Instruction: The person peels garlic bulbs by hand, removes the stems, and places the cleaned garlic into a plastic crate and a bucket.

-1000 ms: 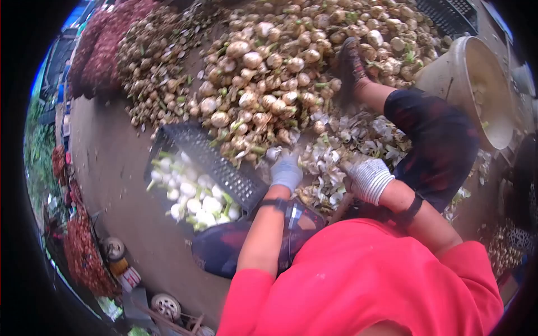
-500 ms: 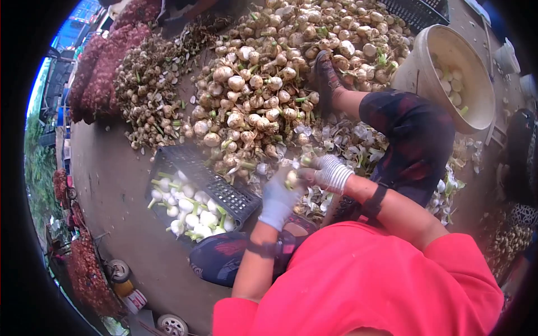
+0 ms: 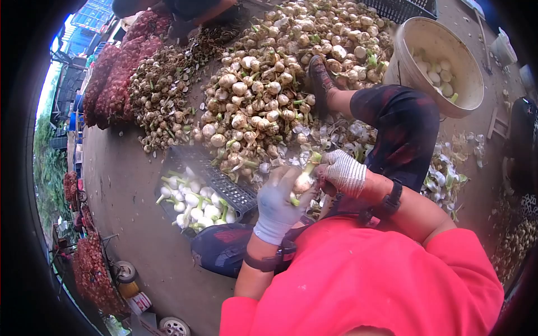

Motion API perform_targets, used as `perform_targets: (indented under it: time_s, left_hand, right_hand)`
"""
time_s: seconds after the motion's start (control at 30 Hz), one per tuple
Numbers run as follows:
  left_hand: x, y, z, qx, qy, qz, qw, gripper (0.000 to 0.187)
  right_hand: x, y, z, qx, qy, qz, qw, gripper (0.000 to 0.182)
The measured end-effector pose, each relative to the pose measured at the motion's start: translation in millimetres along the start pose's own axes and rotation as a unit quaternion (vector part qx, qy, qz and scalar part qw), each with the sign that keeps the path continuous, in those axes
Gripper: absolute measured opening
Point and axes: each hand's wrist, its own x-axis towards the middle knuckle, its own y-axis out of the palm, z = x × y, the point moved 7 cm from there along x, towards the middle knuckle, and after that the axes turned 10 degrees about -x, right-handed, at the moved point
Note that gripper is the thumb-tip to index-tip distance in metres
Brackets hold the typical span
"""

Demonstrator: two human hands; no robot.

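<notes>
My left hand [image 3: 279, 203], in a pale glove, has its fingers closed around a garlic bulb [image 3: 304, 181]. A short green stem sticks up from the bulb, over my lap. Against the bulb's right side, my right hand [image 3: 343, 171], in a whitish knitted glove with bare fingertips, is closed in a pinch. What lies between those fingertips is hidden. Left of my left hand stands a black plastic crate [image 3: 238, 197] holding peeled white garlic bulbs [image 3: 196, 201] with green stems. Loose papery garlic skins [image 3: 347, 134] lie on the ground beyond my hands.
A large heap of unpeeled garlic [image 3: 263, 101] spreads ahead, with a smaller heap [image 3: 159, 95] to its left. Red mesh sacks [image 3: 120, 75] stand behind that. My outstretched leg [image 3: 398, 123] reaches beside a white bucket [image 3: 398, 64] holding peeled bulbs. Another person [image 3: 196, 11] is at the top.
Both hands have drawn slightly nearer my body, and the garlic bulb between them shows more clearly. The view has shifted a little; the other person shows more at the top.
</notes>
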Motion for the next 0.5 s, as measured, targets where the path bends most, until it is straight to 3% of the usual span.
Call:
perform_targets:
  time_s: [0.1, 0.13, 0.17, 0.23, 0.27, 0.3, 0.37, 0.4, 0.43, 0.5]
  left_hand:
    - [-1, -6, 8, -0.118, -0.021, -0.013, 0.993, 0.043]
    - [-15, 9, 36, -0.361, -0.234, 0.027, 0.902, 0.038]
    - [-24, 14, 41, -0.525, -0.358, 0.069, 0.769, 0.039]
    - [-20, 36, 33, -0.753, -0.275, 0.044, 0.596, 0.044]
    - [-24, 39, 33, -0.725, -0.287, -0.005, 0.626, 0.044]
    - [-14, 23, 30, -0.478, -0.188, 0.012, 0.858, 0.035]
    - [-24, 12, 37, -0.422, -0.377, -0.121, 0.815, 0.026]
    - [-31, 0, 45, -0.347, -0.354, -0.182, 0.849, 0.019]
    - [-32, 3, 50, -0.346, -0.354, -0.181, 0.850, 0.019]
    - [-18, 10, 19, -0.257, -0.099, -0.076, 0.958, 0.023]
  right_hand:
    - [-10, -1, 0, 0.049, -0.010, 0.022, 0.999, 0.020]
    - [-14, 2, 0, 0.094, -0.003, 0.044, 0.995, 0.019]
    - [-21, 1, 0, 0.096, -0.001, 0.046, 0.994, 0.019]
    - [-36, 7, 23, 0.124, -0.107, 0.124, 0.979, 0.018]
    - [-38, 17, -1, 0.395, -0.014, 0.164, 0.904, 0.020]
    - [-33, 14, -7, 0.395, -0.017, 0.163, 0.904, 0.020]
    - [-31, 6, 7, 0.175, -0.117, 0.113, 0.971, 0.021]
    - [-31, -2, 8, 0.006, -0.104, 0.005, 0.995, 0.021]
    - [-30, -2, 10, 0.008, -0.105, 0.004, 0.994, 0.021]
    - [-33, 8, 18, -0.071, -0.163, 0.061, 0.982, 0.022]
